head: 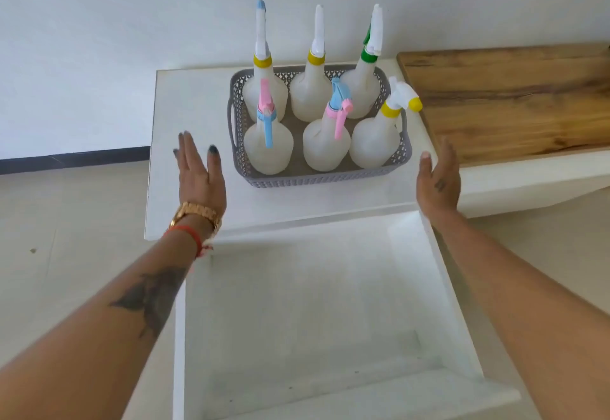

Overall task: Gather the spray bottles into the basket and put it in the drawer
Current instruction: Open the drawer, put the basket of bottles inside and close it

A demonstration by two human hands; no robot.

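Both hands out over the open drawer (pixel 317 304), holding nothing. Left hand (pixel 199 175) flat, fingers (pixel 188 150) straight and slightly apart, palm down, just left of the basket (pixel 317 179). Right hand (pixel 437 178) on edge, fingers straight and together, just right of the basket. Neither touches it, as far as the blur lets me tell. Basket is grey, sits on the white surface (pixel 185 116) right behind the drawer. Six bottles (pixel 326 147) stand upright in it, two rows of three. Back row: two yellow collars, one green. Front row: pink and blue triggers on two, yellow nozzle on the right one. Wood top (pixel 511 102) to the right. Watch (pixel 198 213) on my left wrist.
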